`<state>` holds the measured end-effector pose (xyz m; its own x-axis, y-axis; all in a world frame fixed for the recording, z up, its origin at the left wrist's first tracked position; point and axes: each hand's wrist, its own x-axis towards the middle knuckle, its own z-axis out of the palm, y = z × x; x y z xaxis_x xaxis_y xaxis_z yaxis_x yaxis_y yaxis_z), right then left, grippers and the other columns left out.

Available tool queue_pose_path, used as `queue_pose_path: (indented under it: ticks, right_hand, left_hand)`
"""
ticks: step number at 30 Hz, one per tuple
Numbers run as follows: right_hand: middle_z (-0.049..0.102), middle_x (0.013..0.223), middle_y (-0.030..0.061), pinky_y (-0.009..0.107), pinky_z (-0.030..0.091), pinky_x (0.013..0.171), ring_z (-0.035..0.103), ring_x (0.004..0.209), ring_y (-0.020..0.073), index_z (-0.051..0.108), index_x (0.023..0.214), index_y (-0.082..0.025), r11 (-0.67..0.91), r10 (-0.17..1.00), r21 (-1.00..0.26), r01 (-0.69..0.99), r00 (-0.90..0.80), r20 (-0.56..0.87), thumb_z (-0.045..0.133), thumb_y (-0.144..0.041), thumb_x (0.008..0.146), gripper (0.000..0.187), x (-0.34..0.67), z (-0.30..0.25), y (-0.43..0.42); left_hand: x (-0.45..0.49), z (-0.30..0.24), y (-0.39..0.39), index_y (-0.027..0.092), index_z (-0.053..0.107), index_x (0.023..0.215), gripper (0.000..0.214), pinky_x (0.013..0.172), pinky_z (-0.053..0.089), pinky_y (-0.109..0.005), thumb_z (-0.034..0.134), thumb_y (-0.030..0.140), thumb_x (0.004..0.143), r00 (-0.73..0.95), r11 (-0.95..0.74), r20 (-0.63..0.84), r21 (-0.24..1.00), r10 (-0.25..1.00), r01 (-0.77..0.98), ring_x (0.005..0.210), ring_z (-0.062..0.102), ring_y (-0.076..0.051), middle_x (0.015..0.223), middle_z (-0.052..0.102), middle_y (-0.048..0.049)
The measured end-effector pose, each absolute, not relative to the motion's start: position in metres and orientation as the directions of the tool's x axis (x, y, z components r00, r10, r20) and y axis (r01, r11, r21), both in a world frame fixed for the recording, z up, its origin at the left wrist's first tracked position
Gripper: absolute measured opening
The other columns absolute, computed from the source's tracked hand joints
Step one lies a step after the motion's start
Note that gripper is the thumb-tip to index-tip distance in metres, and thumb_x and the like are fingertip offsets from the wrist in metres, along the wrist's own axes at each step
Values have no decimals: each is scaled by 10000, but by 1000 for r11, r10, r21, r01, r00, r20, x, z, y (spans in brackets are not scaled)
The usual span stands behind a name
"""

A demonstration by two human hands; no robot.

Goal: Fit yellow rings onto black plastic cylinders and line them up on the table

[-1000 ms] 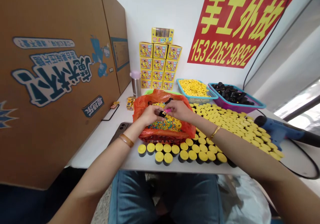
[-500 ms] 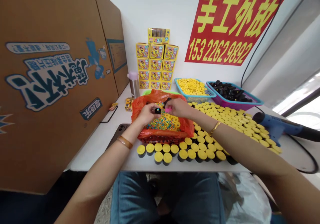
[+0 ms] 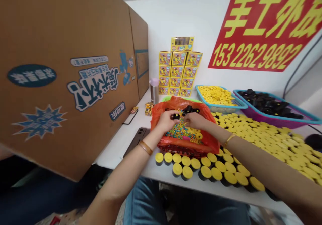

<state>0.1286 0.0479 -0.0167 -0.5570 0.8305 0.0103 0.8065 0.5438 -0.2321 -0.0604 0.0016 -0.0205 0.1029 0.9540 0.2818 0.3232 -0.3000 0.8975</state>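
Note:
Both my hands hover close together over an orange plastic bag that lines a basket and is full of small multicoloured candies and yellow rings. My left hand is closed on a small black cup. My right hand has its fingers pinched just right of the cup; what they hold is too small to make out. Rows of yellow-capped black cups stand along the table's near edge, in front of the bag.
A large brown cardboard box walls off the left. A phone lies by my left wrist. At the back stand a metal flask, stacked yellow boxes, a blue tray of yellow rings and a purple tray of black cups.
My head has turned left, so the scene has shifted right. The pink piece seen in my right hand earlier no longer shows. Both hands stay together over the bag.

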Motion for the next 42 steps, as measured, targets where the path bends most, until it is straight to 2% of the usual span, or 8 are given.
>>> queue_pose_path:
  ticks: [4,9,12,16,23,30,35,42]
  right_hand:
    - [667,649,20,256,443,589,583,600,149,694,657,-168,413,865,-644,644,-499,56,764,-203,635,81,143,-12,49]
    - [646,670,20,243,489,563,541,561,109,672,732,-176,47,963,-997,57,-269,30,776,-273,680,152,145,11,39]
    - [599,615,1,235,517,579,527,545,99,644,749,-171,-130,982,-970,-208,-163,-97,738,-191,727,99,129,14,27]
    - [538,560,-27,207,479,513,482,499,81,613,737,-159,-210,974,-939,-271,-141,-177,713,-124,740,106,109,6,10]
    - [558,542,-14,253,537,560,546,521,111,610,726,-169,-182,981,-950,-255,-116,-157,737,-196,737,130,109,8,-9]
    - [554,527,-14,249,554,504,533,460,98,628,701,-160,-32,999,-986,-161,-25,-28,777,-276,725,191,112,1,-19]
    - [563,534,-7,272,571,504,571,474,124,612,775,-163,-157,981,-973,-168,-137,-135,757,-350,799,237,122,2,-19]
    - [674,653,121,307,592,569,661,560,177,588,712,-140,-266,939,-951,-156,-265,-219,461,-530,967,483,134,6,-18]
  left_hand:
    - [-62,-20,2,156,757,1054,425,882,529,-404,774,47,643,117,-302,278,886,953,353,871,674,-225,1019,749,-107]
    - [-61,-18,0,143,734,1050,442,889,525,-407,797,59,621,104,-348,332,879,937,327,903,669,-232,1028,729,-116]
    - [-57,-15,-7,176,614,1268,674,859,530,-382,807,89,629,134,-427,406,840,904,336,892,671,-227,968,714,-84]
    - [-53,-10,-18,259,480,1398,775,835,529,-331,744,90,689,193,-532,496,781,847,326,845,679,-194,922,703,-23]
    - [-51,-12,-17,228,630,1225,484,878,519,-323,704,148,753,260,-596,539,759,801,264,938,670,-195,1134,701,-64]
    - [-48,-14,-16,197,692,1056,316,732,509,-300,736,206,744,283,-578,506,741,815,342,727,646,-171,873,720,-33]
    - [-46,-7,-17,179,681,914,198,754,494,-293,746,200,728,315,-611,523,681,792,405,746,636,-163,868,712,-24]
    - [-30,10,-9,158,690,995,287,892,515,-350,717,123,712,321,-538,496,842,807,52,965,671,-202,1051,718,-81]
